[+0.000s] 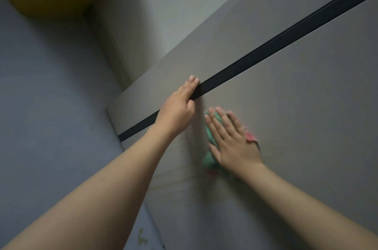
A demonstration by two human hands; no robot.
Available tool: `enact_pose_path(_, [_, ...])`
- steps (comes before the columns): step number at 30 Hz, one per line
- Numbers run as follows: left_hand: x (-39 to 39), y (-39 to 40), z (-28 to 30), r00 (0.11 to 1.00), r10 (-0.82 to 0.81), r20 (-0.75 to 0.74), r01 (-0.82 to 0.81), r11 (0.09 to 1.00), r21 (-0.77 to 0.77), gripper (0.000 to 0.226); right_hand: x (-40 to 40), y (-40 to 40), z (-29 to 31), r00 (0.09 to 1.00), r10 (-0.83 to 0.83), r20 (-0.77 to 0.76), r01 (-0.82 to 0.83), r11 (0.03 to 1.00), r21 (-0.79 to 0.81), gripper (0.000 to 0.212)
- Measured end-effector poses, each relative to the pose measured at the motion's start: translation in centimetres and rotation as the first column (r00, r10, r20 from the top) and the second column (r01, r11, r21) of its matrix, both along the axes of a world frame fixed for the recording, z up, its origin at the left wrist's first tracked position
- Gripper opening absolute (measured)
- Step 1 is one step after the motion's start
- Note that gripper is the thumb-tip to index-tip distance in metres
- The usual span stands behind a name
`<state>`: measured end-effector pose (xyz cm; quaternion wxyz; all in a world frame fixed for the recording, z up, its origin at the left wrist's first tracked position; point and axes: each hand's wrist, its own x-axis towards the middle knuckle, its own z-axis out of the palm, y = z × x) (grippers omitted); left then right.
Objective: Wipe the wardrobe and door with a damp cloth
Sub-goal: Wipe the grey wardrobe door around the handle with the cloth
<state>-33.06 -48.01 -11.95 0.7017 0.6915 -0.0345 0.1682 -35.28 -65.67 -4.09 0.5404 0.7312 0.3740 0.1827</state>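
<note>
Peeking beneath spread fingers (219, 125) — crumpled green-and-pink cloth (209, 159).

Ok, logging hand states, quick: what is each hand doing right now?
Left hand: open, fingers resting on the black strip.
Right hand: open, flat, pressing the green cloth against the wardrobe panel.
</note>
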Motion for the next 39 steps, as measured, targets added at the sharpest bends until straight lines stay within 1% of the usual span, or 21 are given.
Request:
enact_pose_path(3, [-0.1, 0.0, -1.1, 0.999, -0.019, 0.032, 0.017, 0.999, 0.051, 0.065, -2.1, -2.1, 2.4, 1.000, 0.013, 0.003, -0.013, 1.000, 0.002, 0.057])
enact_pose_path(6, [0.1, -0.6, -1.8, 0.998, -0.046, 0.038, 0.043, 0.997, 0.063, 0.062, -2.5, -2.4, 5.5, 1.000, 0.018, 0.017, -0.018, 1.000, 0.007, 0.059])
enact_pose_path(9, [0.3, -1.0, -1.6, 0.996, -0.067, 0.054, 0.063, 0.996, 0.070, 0.059, -1.6, -1.6, 5.1, 0.999, 0.022, 0.028, -0.022, 1.000, 0.019, 0.062])
enact_pose_path(11, [0.6, -0.7, -1.9, 0.997, -0.070, 0.023, 0.069, 0.995, 0.066, 0.057, -0.6, -0.5, 3.1, 0.998, 0.040, 0.044, -0.041, 0.999, 0.019, 0.062])
enact_pose_path(13, [0.7, -0.6, -2.5, 0.997, -0.059, -0.046, 0.062, 0.996, 0.071, 0.056, 0.3, 0.8, 1.1, 0.999, 0.030, 0.043, -0.031, 0.999, 0.020, 0.061])
enact_pose_path(15, [0.3, -1.1, -2.4, 0.995, -0.039, -0.096, 0.045, 0.996, 0.071, 0.057, 0.2, 0.5, 0.5, 0.999, 0.009, 0.050, -0.009, 1.000, 0.003, 0.061])
enact_pose_path(17, [-0.1, -1.8, -1.9, 0.987, -0.042, -0.154, 0.049, 0.998, 0.045, 0.058, -1.9, -1.8, 1.6, 1.000, -0.016, 0.025, 0.016, 1.000, -0.008, 0.060])
enact_pose_path(19, [-0.4, -2.3, -1.6, 0.979, -0.056, -0.198, 0.063, 0.998, 0.028, 0.059, -5.0, -5.1, 3.6, 1.000, -0.013, -0.018, 0.013, 1.000, 0.013, 0.059])
enact_pose_path(21, [-0.6, -2.2, -1.8, 0.978, -0.063, -0.197, 0.067, 0.998, 0.015, 0.059, -7.1, -7.4, 5.8, 0.999, 0.002, -0.040, -0.002, 1.000, -0.004, 0.060])
enact_pose_path(23, [-0.5, -2.0, -1.9, 0.980, -0.071, -0.185, 0.076, 0.997, 0.019, 0.058, -7.4, -7.8, 6.7, 0.999, 0.022, -0.034, -0.023, 1.000, -0.015, 0.062])
enact_pose_path(26, [-0.3, -1.8, -1.9, 0.980, -0.082, -0.179, 0.090, 0.995, 0.032, 0.057, -5.3, -5.6, 4.2, 0.998, 0.051, -0.028, -0.050, 0.999, 0.019, 0.063])
enact_pose_path(30, [0.2, -1.5, -2.4, 0.979, -0.090, -0.183, 0.103, 0.993, 0.061, 0.057, -1.8, -2.5, -3.6, 0.999, 0.015, -0.034, -0.014, 1.000, 0.016, 0.063])
enact_pose_path(32, [0.2, -1.5, -2.4, 0.978, -0.100, -0.183, 0.113, 0.992, 0.063, 0.057, -2.0, -2.6, -5.9, 0.998, -0.027, -0.049, 0.027, 1.000, -0.011, 0.059])
enact_pose_path(35, [-0.2, -1.3, -3.6, 0.967, -0.117, -0.225, 0.136, 0.988, 0.072, 0.056, -4.1, -4.5, -5.2, 0.995, -0.004, -0.101, -0.004, 0.997, -0.077, 0.057])
enact_pose_path(37, [-0.4, -0.8, -4.9, 0.950, -0.137, -0.281, 0.163, 0.984, 0.072, 0.056, -4.7, -5.0, -3.0, 0.994, 0.004, -0.111, -0.006, 1.000, -0.017, 0.056])
enact_pose_path(39, [-0.4, -0.1, -6.1, 0.943, -0.148, -0.297, 0.182, 0.979, 0.092, 0.056, -3.9, -4.1, -1.2, 0.998, 0.019, -0.060, -0.016, 0.999, 0.046, 0.056])
